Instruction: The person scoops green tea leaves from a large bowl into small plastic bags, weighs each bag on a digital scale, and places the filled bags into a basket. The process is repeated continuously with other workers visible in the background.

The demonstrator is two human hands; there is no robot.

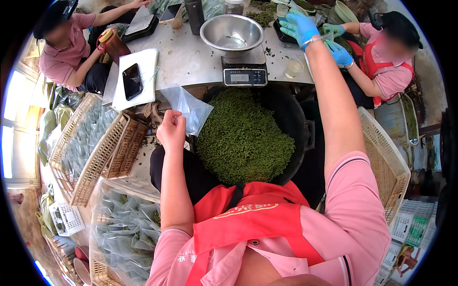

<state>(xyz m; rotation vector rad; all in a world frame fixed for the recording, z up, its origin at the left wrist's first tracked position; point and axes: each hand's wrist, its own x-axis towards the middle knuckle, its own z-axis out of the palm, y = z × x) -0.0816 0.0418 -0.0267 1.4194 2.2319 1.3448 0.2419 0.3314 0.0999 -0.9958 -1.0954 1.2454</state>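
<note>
My bare left hand [172,127] pinches the edge of a clear plastic bag [190,110], which hangs beside the left rim of a large black tub [296,125]. Small round green berries, like green peppercorns [241,138], fill much of the tub in front of me. My right hand [299,27], in a blue glove, stretches over the far right of the table with its fingers extended; nothing shows in it. Left of it, a shiny steel bowl [232,33] rests on a digital scale [244,74] at the table's near edge. The bowl looks empty.
A clear cup [294,68] stands right of the scale. Left on the table lie a phone [132,81] and a white pad [149,59]. Crates [78,188] with filled bags are at my left, another crate [385,162] at my right. Co-workers sit at both far sides.
</note>
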